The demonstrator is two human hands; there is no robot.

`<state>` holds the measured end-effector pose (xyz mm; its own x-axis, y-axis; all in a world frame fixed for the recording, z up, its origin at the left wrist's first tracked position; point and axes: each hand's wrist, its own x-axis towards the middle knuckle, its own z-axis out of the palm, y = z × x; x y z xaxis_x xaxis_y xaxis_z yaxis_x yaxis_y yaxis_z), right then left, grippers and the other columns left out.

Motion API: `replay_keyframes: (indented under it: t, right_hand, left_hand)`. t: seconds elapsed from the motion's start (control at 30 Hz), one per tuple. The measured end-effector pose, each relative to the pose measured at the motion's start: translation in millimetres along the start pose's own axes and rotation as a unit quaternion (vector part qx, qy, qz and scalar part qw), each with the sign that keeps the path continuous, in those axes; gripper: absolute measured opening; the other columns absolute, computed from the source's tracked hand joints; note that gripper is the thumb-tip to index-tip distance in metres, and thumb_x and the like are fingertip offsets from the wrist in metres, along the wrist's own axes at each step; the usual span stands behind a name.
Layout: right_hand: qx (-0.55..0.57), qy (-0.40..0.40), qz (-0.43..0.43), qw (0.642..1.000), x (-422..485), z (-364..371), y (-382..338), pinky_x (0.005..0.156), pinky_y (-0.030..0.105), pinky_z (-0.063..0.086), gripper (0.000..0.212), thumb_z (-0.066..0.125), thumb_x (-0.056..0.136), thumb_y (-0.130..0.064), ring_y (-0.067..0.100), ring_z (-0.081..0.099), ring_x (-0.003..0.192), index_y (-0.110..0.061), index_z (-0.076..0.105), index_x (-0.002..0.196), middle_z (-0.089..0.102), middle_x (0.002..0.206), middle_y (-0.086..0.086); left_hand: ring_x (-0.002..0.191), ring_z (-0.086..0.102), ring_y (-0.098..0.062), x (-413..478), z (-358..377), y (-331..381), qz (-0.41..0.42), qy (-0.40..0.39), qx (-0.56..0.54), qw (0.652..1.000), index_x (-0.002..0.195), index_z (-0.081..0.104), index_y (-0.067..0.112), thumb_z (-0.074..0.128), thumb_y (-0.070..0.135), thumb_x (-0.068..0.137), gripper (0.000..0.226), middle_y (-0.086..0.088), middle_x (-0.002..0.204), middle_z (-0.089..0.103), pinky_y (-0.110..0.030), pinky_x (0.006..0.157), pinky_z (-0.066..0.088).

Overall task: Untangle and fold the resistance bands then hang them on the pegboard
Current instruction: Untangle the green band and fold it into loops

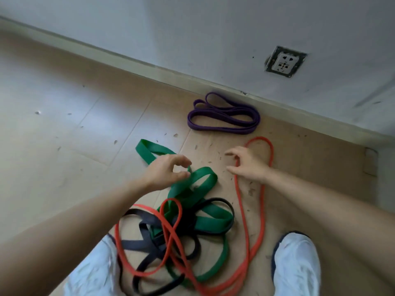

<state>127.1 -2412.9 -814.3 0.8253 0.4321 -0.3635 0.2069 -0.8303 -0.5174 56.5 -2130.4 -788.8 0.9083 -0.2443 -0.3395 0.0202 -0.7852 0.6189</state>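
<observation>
Green band (205,218) lies in wide loops under the left hand (165,170). This hand reaches forward from a bare forearm, knuckles up. Its thumb and forefinger curve toward each other in a near ring, and floor shows through the gap. Their tips sit right at one green strand, but I cannot tell whether they pinch it.

The right hand (249,165) is stretched out beside it, apart from the left, and hangs over the far loop of the red band (245,221). Its forefinger and thumb are parted and loosely bent, with a red strand showing between them. The other fingers are hidden, so a grip cannot be judged.

Below both hands, the green and red bands and a black band (147,242) cross over one another in a tangled heap on the beige floor (64,146). The heap lies between two white-clad legs or feet (297,265). One long red run trails out of the heap on the right side.

Beyond the hands and well apart from the heap, a purple band (222,116) lies folded in flat loops near the skirting board (149,67). On the wall above sits a socket (285,61). Small dark flecks litter the floor around the bands.
</observation>
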Motion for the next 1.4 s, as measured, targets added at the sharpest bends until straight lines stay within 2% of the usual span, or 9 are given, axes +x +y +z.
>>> replay_keyframes:
  t: [0.17,0.27,0.37,0.57,0.73,0.87,1.03,1.17,1.4]
  right_hand:
    - [-0.036,-0.117,-0.045,0.991,-17,46,-45,0.118,0.04,0.031,0.081,0.073,0.082,-0.044,0.032,0.041,0.141,-0.024,0.04,0.153,0.048,0.152,0.009]
    - [-0.102,-0.125,-0.016,0.987,-26,54,-54,0.11,0.041,0.038,0.062,0.067,0.091,-0.043,0.032,0.045,0.132,-0.035,0.046,0.148,0.055,0.142,0.004]
    - [-0.179,-0.152,0.0,0.972,-41,51,-63,0.104,0.041,0.038,0.041,0.064,0.094,-0.046,0.031,0.042,0.126,-0.032,0.062,0.132,0.054,0.125,0.007]
    - [-0.158,-0.185,-0.024,0.97,-68,17,-89,0.106,0.047,0.039,0.044,0.074,0.085,-0.048,0.029,0.038,0.122,-0.019,0.064,0.116,0.045,0.114,0.003]
    - [-0.027,-0.129,-0.055,0.99,-92,-51,-132,0.082,0.04,0.053,0.028,0.085,0.076,-0.03,0.027,0.065,0.094,-0.015,0.063,0.082,0.069,0.097,0.011]
    - [0.106,-0.12,-0.072,0.984,-127,-102,-171,0.068,0.033,0.048,0.019,0.082,0.082,-0.019,0.014,0.062,0.073,-0.008,0.071,0.093,0.068,0.083,0.008]
    - [0.224,-0.052,-0.108,0.967,-169,-164,-230,0.058,0.019,0.052,0.013,0.075,0.09,-0.014,0.011,0.065,0.069,-0.006,0.068,0.097,0.07,0.077,0.002]
    - [0.262,0.002,-0.142,0.955,-202,-214,-267,0.065,0.026,0.054,0.016,0.072,0.092,-0.021,0.02,0.066,0.078,-0.009,0.067,0.102,0.07,0.09,0.012]
    - [0.338,0.088,-0.166,0.922,-237,-271,-294,0.067,0.028,0.055,0.04,0.069,0.078,-0.048,0.022,0.066,0.077,-0.012,0.069,0.097,0.071,0.085,0.008]
  left_hand:
    - [0.12,0.055,-0.021,-51,33,-14,-0.051,-0.093,0.034,0.994,0.14,0.054,0.023,0.075,0.042,0.087,0.06,-0.004,0.134,0.055,-0.039,0.104,0.046]
    - [0.112,0.062,-0.021,-73,40,-25,-0.079,-0.076,0.014,0.994,0.137,0.056,0.02,0.075,0.029,0.088,0.053,-0.004,0.135,0.059,-0.036,0.101,0.049]
    - [0.103,0.064,-0.017,-89,31,-25,-0.113,-0.065,-0.028,0.991,0.125,0.063,0.019,0.079,0.023,0.085,0.043,-0.002,0.123,0.065,-0.032,0.093,0.053]
    - [0.08,0.068,-0.007,-103,-12,10,-0.068,-0.132,-0.006,0.989,0.116,0.069,0.021,0.082,0.021,0.081,0.037,0.011,0.09,0.071,-0.022,0.073,0.053]
    - [0.069,0.053,-0.013,-125,-66,54,-0.047,-0.124,-0.038,0.99,0.086,0.069,0.01,0.076,0.014,0.081,0.009,0.0,0.075,0.059,-0.025,0.064,0.043]
    - [0.078,0.061,-0.015,-156,-120,94,-0.036,-0.086,-0.138,0.986,0.088,0.065,0.008,0.071,0.01,0.082,0.009,-0.004,0.082,0.062,-0.021,0.069,0.05]
    - [0.083,0.064,-0.022,-191,-180,139,0.001,0.02,-0.216,0.976,0.092,0.065,0.0,0.07,0.02,0.065,0.034,-0.01,0.087,0.065,-0.035,0.083,0.054]
    - [0.086,0.062,-0.023,-216,-222,179,0.047,0.124,-0.265,0.955,0.091,0.065,0.001,0.069,0.016,0.066,0.029,-0.011,0.087,0.063,-0.037,0.088,0.053]
    - [0.076,0.054,-0.012,-233,-262,230,0.132,0.145,-0.329,0.924,0.087,0.06,0.012,0.062,0.013,0.07,0.017,0.002,0.08,0.056,-0.025,0.075,0.046]
